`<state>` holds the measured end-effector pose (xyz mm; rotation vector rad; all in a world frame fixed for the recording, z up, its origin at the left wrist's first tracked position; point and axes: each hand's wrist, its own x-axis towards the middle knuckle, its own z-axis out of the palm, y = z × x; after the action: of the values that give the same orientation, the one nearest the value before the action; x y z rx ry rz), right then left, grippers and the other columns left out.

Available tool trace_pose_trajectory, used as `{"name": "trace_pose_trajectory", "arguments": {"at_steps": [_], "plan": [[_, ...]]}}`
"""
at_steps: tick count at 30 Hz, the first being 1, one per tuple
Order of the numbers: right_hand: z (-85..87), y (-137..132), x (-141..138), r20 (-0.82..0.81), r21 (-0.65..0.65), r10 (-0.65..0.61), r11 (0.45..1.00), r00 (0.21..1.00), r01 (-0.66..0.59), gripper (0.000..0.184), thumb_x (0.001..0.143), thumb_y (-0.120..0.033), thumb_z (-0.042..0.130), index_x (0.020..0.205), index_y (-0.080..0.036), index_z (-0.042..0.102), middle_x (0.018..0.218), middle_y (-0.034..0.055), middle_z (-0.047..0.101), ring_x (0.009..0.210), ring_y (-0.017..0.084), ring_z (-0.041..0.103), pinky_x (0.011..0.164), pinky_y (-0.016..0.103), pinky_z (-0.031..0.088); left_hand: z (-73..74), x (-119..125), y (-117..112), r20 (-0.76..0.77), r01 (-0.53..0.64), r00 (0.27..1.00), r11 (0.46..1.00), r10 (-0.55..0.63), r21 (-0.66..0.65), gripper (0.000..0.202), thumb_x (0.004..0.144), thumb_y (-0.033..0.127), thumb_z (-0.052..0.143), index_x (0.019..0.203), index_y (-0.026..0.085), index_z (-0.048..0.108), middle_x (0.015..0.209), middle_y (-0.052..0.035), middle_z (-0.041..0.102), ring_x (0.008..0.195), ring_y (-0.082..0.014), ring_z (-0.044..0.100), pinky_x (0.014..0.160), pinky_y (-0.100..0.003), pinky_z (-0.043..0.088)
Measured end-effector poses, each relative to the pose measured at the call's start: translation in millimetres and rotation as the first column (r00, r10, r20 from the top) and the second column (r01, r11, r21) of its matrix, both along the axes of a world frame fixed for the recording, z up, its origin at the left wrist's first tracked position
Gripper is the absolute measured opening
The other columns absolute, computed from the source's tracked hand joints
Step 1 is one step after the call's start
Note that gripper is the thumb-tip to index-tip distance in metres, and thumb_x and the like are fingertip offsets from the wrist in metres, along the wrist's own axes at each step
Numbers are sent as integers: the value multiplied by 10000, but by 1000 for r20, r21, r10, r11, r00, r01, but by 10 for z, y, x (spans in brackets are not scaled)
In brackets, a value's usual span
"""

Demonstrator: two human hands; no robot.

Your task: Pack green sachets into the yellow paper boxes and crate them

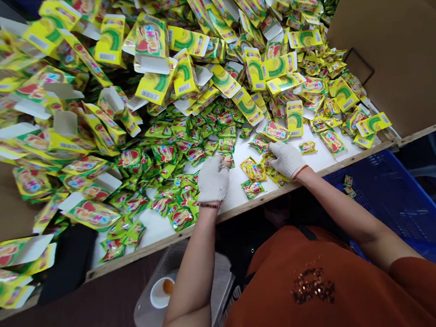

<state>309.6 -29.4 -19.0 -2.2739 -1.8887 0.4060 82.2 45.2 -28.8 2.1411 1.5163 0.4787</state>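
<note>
My left hand, in a white glove, is on the white tabletop, its fingers curled round a small green sweet packet. To its right my right hand, gloved too, has its fingers closed on yellow sweet packets lying flat under them. Between the hands are loose yellow packets and a green packet near the table edge. A heap of green packets reaches up to my left hand. Just beyond my right hand lies a printed yellow box.
A high pile of yellow boxes, many with raised flaps, covers the back. Cardboard walls stand at the sides. A wooden edge runs along the front. Below right is a blue crate; below left, a white cup on a stool.
</note>
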Motion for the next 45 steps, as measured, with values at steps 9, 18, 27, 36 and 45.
{"name": "trace_pose_trajectory", "arguments": {"at_steps": [9, 18, 27, 36, 45], "plan": [[-22, 125, -25, -46, -83, 150, 985, 988, -153, 254, 758, -236, 718, 1008, -217, 675, 1018, 98, 706, 897, 263, 629, 737, 327, 434, -54, 82, 450, -129, -55, 991, 984, 33, -167, 390, 689, 272, 727, 1047, 185, 599, 941, -110, 671, 875, -283, 620, 762, -353, 452], [10, -80, 113, -577, 201, 56, 977, 815, 76, 28, 760, -207, 563, 753, -183, 575, 719, -16, 580, 704, 143, 503, 654, 251, 391, 77, 70, 27, 416, -35, 906, 993, 79, -112, 201, 791, 370, 587, 709, 186, 599, 602, 19, 522, 609, -138, 458, 601, -265, 376], [206, -98, -15, -578, 221, 117, 975, 807, 17, 56, 754, -228, 595, 726, -184, 576, 704, -18, 572, 705, 140, 494, 655, 257, 368, 176, 388, -300, 635, 260, 772, 892, 38, -370, 302, 733, 458, 692, 767, 158, 674, 595, 21, 553, 554, -111, 457, 537, -243, 363], [78, -265, -21, -710, 243, 33, 949, 704, 201, 221, 767, -281, 657, 962, -194, 605, 945, 33, 647, 872, 183, 588, 766, 309, 503, 183, 562, -286, 617, 358, 783, 865, -74, -352, 353, 697, 492, 745, 748, 154, 658, 646, 27, 553, 600, -109, 441, 562, -241, 350], [34, -464, 323, -864, 85, -125, 918, 487, 387, 291, 737, -386, 670, 933, -180, 606, 828, 16, 635, 645, 136, 600, 507, 245, 536, 231, 1211, -24, 113, 296, 944, 948, -308, 116, 143, 833, 233, 571, 951, 194, 641, 998, -69, 659, 968, -224, 597, 836, -319, 460]]}}
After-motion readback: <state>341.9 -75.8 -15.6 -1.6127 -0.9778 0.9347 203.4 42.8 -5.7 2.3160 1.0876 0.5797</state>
